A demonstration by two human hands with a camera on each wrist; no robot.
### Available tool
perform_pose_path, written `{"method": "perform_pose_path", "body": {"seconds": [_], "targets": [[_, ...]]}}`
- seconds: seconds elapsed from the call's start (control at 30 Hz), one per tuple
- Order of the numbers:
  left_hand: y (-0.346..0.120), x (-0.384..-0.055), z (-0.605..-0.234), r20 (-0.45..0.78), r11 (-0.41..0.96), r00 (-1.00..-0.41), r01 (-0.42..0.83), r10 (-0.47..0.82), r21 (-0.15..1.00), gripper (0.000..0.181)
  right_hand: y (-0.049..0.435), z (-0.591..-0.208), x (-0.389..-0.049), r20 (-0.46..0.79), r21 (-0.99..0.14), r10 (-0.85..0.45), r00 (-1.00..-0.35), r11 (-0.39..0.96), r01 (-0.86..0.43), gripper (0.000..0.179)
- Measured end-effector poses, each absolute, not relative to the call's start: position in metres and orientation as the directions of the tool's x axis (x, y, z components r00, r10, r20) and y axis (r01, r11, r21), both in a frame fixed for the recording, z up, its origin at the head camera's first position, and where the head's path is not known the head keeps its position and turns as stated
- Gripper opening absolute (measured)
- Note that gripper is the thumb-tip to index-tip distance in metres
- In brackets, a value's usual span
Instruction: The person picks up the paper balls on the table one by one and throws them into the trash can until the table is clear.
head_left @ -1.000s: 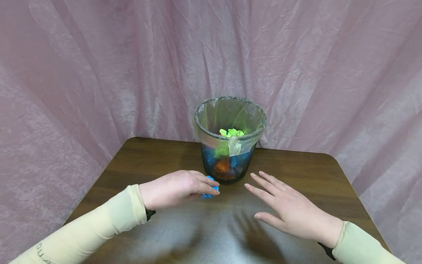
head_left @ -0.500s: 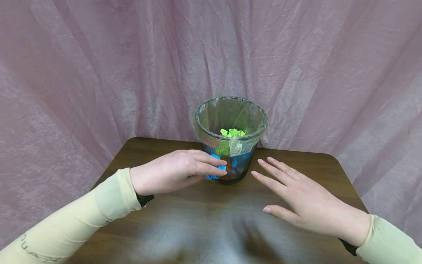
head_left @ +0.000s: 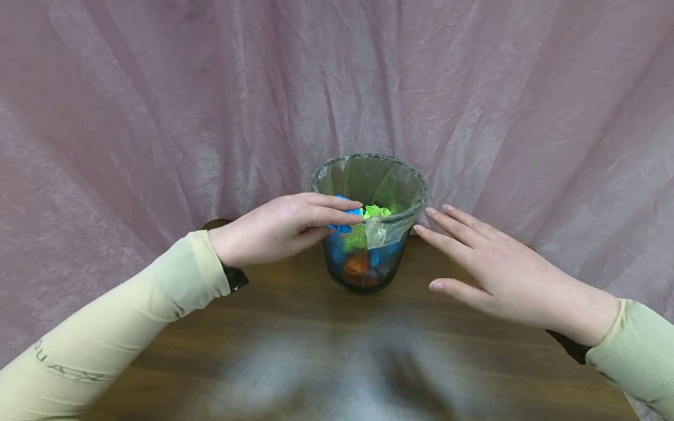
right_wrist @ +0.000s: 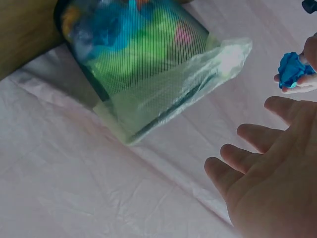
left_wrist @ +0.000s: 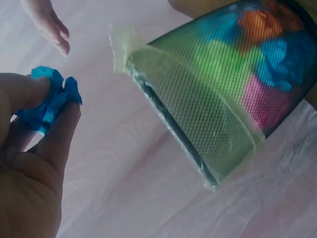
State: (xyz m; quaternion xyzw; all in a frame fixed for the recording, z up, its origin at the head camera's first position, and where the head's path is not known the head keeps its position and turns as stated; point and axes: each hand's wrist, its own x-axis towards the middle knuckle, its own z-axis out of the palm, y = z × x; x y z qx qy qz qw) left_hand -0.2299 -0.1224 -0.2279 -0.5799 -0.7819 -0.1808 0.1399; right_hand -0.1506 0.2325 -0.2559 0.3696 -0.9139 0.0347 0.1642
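Note:
My left hand [head_left: 279, 229] pinches a crumpled ball of blue paper [left_wrist: 47, 101] between thumb and fingers. In the head view it overlaps the near left rim of a mesh wastebasket [head_left: 367, 280]; the left wrist view shows a gap between the ball and the basket's rim. A clear plastic liner [head_left: 383, 232] folds over that rim. Inside lie crumpled papers, with a green one [head_left: 378, 211] on top and an orange one [head_left: 358, 265] low down. To the right of the basket, my right hand [head_left: 500, 275] is held in the air with fingers spread, holding nothing.
The basket stands toward the back of a brown wooden table [head_left: 316, 362]. Behind the table hangs a pink curtain [head_left: 263, 88]. Blue and pink papers [left_wrist: 262, 101] also show through the mesh.
The left hand has lifted the blue paper ball from the table up to the height of the basket's rim. My right hand has risen and moved rightward. The basket has stayed in place.

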Motion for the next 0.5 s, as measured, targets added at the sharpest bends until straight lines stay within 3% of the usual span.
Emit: {"method": "perform_pose_path", "body": {"seconds": [0.5], "targets": [[-0.119,-0.259,-0.215,0.412,0.335,-0.369,0.929,0.833,0.156,0.042,0.231,-0.246,-0.174,0.317,0.048,-0.66,-0.681,0.729,-0.683,0.075]]}}
